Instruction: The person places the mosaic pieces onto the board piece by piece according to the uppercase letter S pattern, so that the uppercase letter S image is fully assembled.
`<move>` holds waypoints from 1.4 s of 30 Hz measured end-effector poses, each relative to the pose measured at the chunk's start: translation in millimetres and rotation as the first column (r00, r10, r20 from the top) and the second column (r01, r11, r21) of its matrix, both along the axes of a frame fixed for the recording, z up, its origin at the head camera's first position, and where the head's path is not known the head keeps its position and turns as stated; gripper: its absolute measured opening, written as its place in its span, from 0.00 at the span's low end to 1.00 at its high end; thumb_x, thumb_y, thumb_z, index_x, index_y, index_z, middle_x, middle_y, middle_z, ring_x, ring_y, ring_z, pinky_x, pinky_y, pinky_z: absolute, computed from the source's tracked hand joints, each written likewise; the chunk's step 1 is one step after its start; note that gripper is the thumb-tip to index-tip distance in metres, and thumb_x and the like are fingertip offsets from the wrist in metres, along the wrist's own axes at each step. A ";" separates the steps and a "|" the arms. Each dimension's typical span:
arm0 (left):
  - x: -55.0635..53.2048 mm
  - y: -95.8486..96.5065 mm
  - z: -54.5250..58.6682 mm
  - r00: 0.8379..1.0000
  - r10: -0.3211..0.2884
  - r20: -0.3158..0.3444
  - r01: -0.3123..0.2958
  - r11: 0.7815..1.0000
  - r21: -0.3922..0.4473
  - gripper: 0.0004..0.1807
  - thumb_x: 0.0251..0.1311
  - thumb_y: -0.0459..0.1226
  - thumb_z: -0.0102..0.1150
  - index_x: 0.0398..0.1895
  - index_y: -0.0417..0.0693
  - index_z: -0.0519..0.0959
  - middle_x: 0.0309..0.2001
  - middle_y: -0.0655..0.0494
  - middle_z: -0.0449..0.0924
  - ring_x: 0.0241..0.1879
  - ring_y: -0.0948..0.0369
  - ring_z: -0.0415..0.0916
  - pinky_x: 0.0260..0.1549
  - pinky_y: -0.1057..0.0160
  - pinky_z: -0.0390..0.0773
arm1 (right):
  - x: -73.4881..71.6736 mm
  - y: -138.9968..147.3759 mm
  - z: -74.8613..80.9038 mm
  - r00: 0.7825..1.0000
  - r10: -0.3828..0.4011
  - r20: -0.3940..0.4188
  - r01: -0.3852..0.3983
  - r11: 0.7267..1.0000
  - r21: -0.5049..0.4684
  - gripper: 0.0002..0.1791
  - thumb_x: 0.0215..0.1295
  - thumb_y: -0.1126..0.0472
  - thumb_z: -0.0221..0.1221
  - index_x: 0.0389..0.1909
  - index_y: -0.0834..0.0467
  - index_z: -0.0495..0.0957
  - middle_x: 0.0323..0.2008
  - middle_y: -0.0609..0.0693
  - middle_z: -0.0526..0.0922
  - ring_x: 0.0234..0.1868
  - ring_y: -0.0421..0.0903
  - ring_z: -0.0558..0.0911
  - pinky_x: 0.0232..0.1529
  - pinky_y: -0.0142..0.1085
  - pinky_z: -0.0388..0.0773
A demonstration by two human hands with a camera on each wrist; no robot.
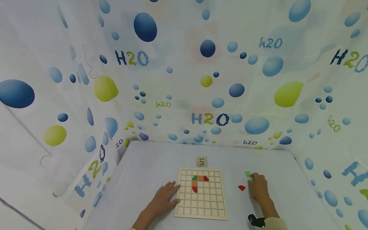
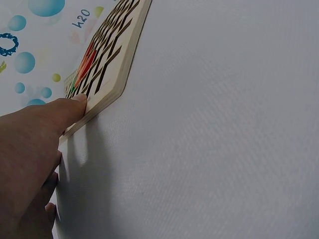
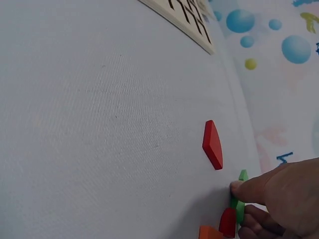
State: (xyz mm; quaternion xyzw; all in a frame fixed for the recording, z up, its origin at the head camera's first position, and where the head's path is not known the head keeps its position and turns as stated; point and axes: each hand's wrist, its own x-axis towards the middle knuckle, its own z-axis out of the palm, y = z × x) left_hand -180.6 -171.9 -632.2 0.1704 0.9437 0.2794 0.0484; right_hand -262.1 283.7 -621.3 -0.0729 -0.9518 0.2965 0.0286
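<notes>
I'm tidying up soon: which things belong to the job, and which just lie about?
Likely the job's:
wooden grid board
green piece pinched by the right hand
fan-shaped red piece
patterned card, probably

Merely around it:
H2O-print backdrop
black wrist device

Nothing looks stray.

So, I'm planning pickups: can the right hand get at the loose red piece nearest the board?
Probably yes: that red piece lies near the right hand with nothing visible between them, though that hand pinches a green piece it may need to release first.
</notes>
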 end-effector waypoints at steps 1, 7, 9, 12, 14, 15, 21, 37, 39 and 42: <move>-0.4 0.2 -0.2 1.000 0.001 0.003 -0.001 1.000 0.000 0.35 0.72 0.55 0.61 0.77 0.51 0.71 0.79 0.42 0.65 0.79 0.38 0.59 0.76 0.29 0.56 | -0.5 -1.1 0.5 1.000 0.005 0.000 -0.005 1.000 -0.007 0.20 0.71 0.68 0.62 0.57 0.78 0.74 0.50 0.78 0.77 0.52 0.74 0.80 0.55 0.64 0.79; -1.5 1.1 0.6 1.000 0.004 0.020 -0.004 1.000 -0.004 0.35 0.72 0.55 0.61 0.77 0.52 0.71 0.79 0.42 0.65 0.79 0.38 0.59 0.76 0.30 0.56 | 4.7 -5.8 -1.4 1.000 -0.019 -0.018 0.018 0.999 -0.029 0.20 0.71 0.66 0.63 0.55 0.77 0.76 0.49 0.77 0.76 0.51 0.72 0.79 0.53 0.62 0.82; -1.1 1.1 1.0 1.000 0.003 0.021 -0.003 1.000 -0.009 0.36 0.72 0.56 0.61 0.77 0.51 0.71 0.79 0.42 0.65 0.79 0.37 0.59 0.76 0.29 0.56 | 7.5 -7.7 -2.9 0.999 -0.044 -0.015 0.043 0.998 -0.035 0.19 0.72 0.66 0.62 0.55 0.77 0.76 0.49 0.77 0.76 0.51 0.71 0.79 0.51 0.61 0.83; -0.5 0.6 1.2 1.000 0.004 0.027 -0.003 1.000 -0.006 0.36 0.72 0.56 0.62 0.77 0.51 0.71 0.79 0.42 0.65 0.79 0.38 0.59 0.76 0.30 0.56 | 9.2 -11.4 -3.5 0.998 -0.059 -0.004 0.058 0.997 -0.051 0.18 0.73 0.67 0.60 0.56 0.77 0.75 0.49 0.77 0.75 0.51 0.71 0.77 0.50 0.60 0.82; -0.6 0.4 1.1 1.000 0.000 0.023 0.000 1.000 -0.003 0.36 0.72 0.56 0.62 0.77 0.51 0.71 0.79 0.41 0.65 0.79 0.37 0.59 0.76 0.29 0.56 | 9.1 -13.5 -2.3 0.999 -0.052 0.004 0.052 0.997 -0.057 0.18 0.73 0.68 0.59 0.57 0.77 0.75 0.51 0.78 0.75 0.53 0.73 0.77 0.52 0.60 0.81; -0.6 0.3 1.1 1.000 0.000 0.023 0.000 1.000 -0.001 0.36 0.72 0.56 0.62 0.77 0.51 0.71 0.79 0.41 0.65 0.79 0.37 0.59 0.76 0.29 0.56 | 8.7 -14.3 -1.6 0.999 -0.047 0.003 0.047 0.997 -0.054 0.18 0.73 0.69 0.59 0.57 0.78 0.75 0.51 0.78 0.74 0.54 0.73 0.77 0.53 0.61 0.81; 0.4 0.1 1.3 1.000 -0.004 0.017 0.004 1.000 0.007 0.36 0.72 0.56 0.61 0.77 0.50 0.71 0.79 0.40 0.65 0.78 0.36 0.59 0.75 0.28 0.56 | 10.1 -16.6 4.8 1.000 0.011 -0.017 -0.012 0.998 -0.063 0.17 0.71 0.70 0.61 0.55 0.78 0.77 0.52 0.78 0.74 0.53 0.72 0.79 0.52 0.60 0.82; 0.7 0.8 2.6 1.000 0.006 0.020 -0.006 1.000 -0.001 0.35 0.72 0.56 0.61 0.77 0.51 0.71 0.79 0.42 0.65 0.79 0.37 0.59 0.76 0.29 0.56 | 2.9 -60.2 3.6 0.976 0.161 -0.150 -0.172 0.983 -0.063 0.13 0.62 0.70 0.68 0.46 0.70 0.85 0.43 0.62 0.83 0.48 0.60 0.84 0.56 0.58 0.82; 1.1 0.6 2.8 1.000 0.005 0.024 -0.005 1.000 -0.005 0.35 0.73 0.56 0.61 0.78 0.52 0.70 0.79 0.43 0.64 0.79 0.38 0.58 0.76 0.30 0.56 | 4.2 -71.8 5.6 0.977 0.165 -0.139 -0.176 0.982 -0.070 0.13 0.62 0.69 0.68 0.47 0.69 0.85 0.44 0.61 0.82 0.49 0.59 0.84 0.57 0.58 0.82; 1.7 0.2 3.3 1.000 -0.002 0.019 0.002 1.000 0.000 0.35 0.73 0.55 0.61 0.77 0.52 0.71 0.79 0.42 0.65 0.79 0.37 0.59 0.76 0.29 0.56 | 7.4 -89.2 7.8 0.975 0.186 -0.120 -0.196 0.977 -0.079 0.13 0.64 0.67 0.69 0.48 0.67 0.85 0.45 0.58 0.82 0.50 0.56 0.84 0.57 0.56 0.82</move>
